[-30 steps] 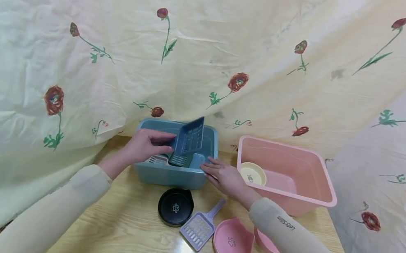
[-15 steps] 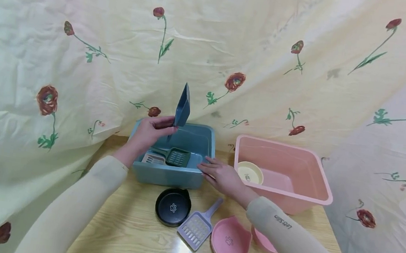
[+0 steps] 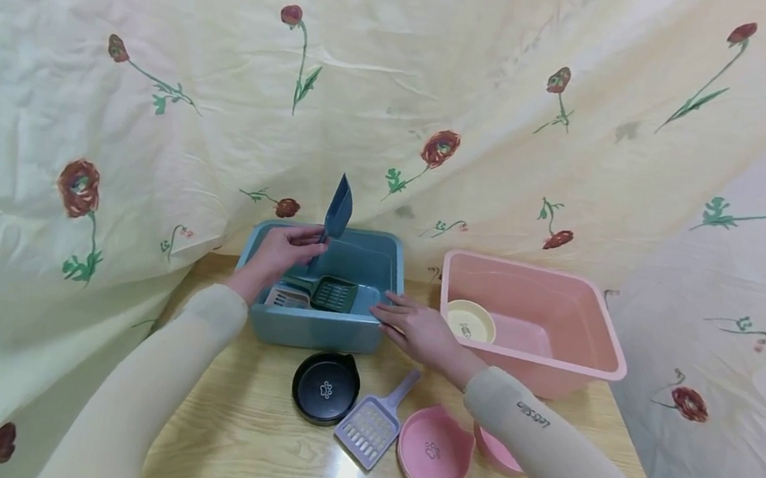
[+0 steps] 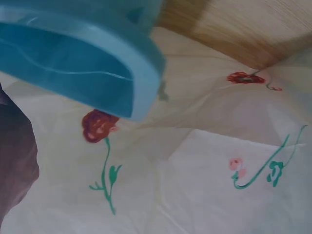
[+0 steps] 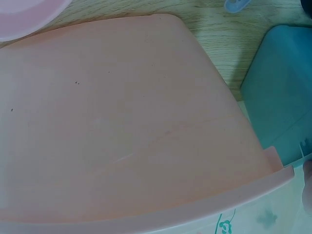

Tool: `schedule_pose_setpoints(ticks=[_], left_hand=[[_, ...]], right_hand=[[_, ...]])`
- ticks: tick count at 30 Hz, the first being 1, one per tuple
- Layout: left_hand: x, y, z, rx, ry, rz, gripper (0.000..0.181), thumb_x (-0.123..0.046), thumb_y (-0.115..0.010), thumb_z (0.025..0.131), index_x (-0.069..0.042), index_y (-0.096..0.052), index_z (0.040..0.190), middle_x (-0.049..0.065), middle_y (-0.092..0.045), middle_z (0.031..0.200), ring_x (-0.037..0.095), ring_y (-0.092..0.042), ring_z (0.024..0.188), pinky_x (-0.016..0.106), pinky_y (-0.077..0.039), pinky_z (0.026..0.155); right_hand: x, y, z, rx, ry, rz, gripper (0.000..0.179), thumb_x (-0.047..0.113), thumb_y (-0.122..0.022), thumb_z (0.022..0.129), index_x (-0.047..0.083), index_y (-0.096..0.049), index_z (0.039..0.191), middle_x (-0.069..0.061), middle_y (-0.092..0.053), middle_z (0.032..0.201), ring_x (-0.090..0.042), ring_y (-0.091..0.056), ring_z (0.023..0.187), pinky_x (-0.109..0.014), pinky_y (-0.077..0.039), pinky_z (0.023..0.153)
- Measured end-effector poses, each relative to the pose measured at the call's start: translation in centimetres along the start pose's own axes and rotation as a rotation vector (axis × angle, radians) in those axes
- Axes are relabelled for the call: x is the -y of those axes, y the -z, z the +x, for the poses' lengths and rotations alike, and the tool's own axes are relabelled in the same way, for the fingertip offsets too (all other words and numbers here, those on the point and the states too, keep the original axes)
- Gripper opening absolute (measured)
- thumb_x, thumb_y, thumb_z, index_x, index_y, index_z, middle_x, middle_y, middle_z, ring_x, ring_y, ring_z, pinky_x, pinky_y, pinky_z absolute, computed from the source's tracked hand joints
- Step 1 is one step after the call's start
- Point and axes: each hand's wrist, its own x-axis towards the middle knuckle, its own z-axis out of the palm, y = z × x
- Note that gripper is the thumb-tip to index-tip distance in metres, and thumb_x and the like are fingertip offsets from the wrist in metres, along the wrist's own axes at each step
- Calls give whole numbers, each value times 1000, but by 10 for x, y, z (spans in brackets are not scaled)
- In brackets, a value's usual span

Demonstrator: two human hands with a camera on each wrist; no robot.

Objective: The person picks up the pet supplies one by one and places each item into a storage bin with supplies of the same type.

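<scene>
My left hand (image 3: 281, 254) pinches the handle of a dark blue litter scoop (image 3: 339, 209), its blade pointing up above the blue tub (image 3: 317, 330). Inside that tub lie a dark green litter scoop (image 3: 333, 294) and a pale slotted scoop (image 3: 289, 298), side by side near the front left. With fairly straight fingers, my right hand (image 3: 421, 332) rests on the tub's front right rim. The left wrist view catches only a dark edge of the left hand (image 4: 17, 156) beside the tub's corner (image 4: 146, 83); the scoop is out of that view.
To the right stands a pink tub (image 3: 537, 372) with a cream bowl (image 3: 471, 322) inside. On the wooden table (image 3: 230, 425) in front are a black bowl (image 3: 326, 389), a lilac litter scoop (image 3: 370, 428) and pink bowls (image 3: 434, 451), one partly behind the right sleeve. A flowered cloth (image 3: 368, 113) hangs behind.
My left hand has lifted the dark blue scoop out of the blue tub and turned its blade upward, then lowered it slightly. The right hand has stayed on the rim.
</scene>
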Motion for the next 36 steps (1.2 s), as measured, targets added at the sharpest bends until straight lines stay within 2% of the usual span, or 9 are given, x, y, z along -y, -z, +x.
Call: schedule_pose_setpoints(ticks=[5,13,18,25,30,32,35,36], left_hand=[[12,6,3,2,38,58,52,-14,-74,103,-7,-59,153,20,-63,149,32,-62,137,49,-50,116],[26,21,0,-5,5,254,55,-21,-75,104,-6,-57,154,16,-60,154,33,-56,144,50,-47,119],[29,28,-2,6,-7,269,56,-20,-75,104,-4,-56,155,16,-57,157,34,-54,146,51,-46,119],[23,37,-7,35,2,359,59,-29,-77,102,-11,-58,155,11,-58,157,30,-55,145,48,-47,119],[10,45,-18,77,-10,441,62,-35,-78,101,-17,-57,156,8,-55,160,30,-51,149,51,-44,121],[3,48,-24,94,-34,491,63,-36,-79,100,-18,-56,157,8,-53,162,32,-49,150,52,-43,122],[-5,54,-35,111,-104,604,65,-37,-80,99,-18,-57,156,12,-54,160,38,-52,147,56,-44,120],[-7,56,-40,117,-129,650,66,-38,-81,98,-18,-57,156,15,-63,150,40,-60,137,54,-50,115]], right_hand=[[2,1,2,-3,16,24,40,15,-78,99,11,-73,139,-9,-75,133,-35,-63,137,-51,-54,110],[3,1,3,10,13,23,39,19,-75,102,11,-72,140,-9,-75,135,-35,-62,137,-51,-53,111],[2,2,3,17,-11,4,40,19,-77,101,11,-72,140,-8,-74,136,-34,-61,139,-52,-55,108],[1,2,6,29,-32,-9,41,20,-76,102,14,-71,142,-6,-73,138,-32,-60,140,-51,-55,109],[0,1,6,26,-22,-9,40,20,-75,102,13,-72,141,-6,-74,137,-32,-61,139,-51,-56,108],[0,0,6,25,-20,-10,40,19,-76,102,13,-72,141,-7,-74,137,-32,-62,139,-51,-56,107],[-1,0,6,26,-19,-11,41,19,-77,101,14,-72,141,-6,-74,137,-32,-61,139,-51,-56,108],[-1,0,7,26,-18,-12,41,19,-77,101,14,-72,141,-6,-74,137,-32,-61,139,-51,-56,108]])
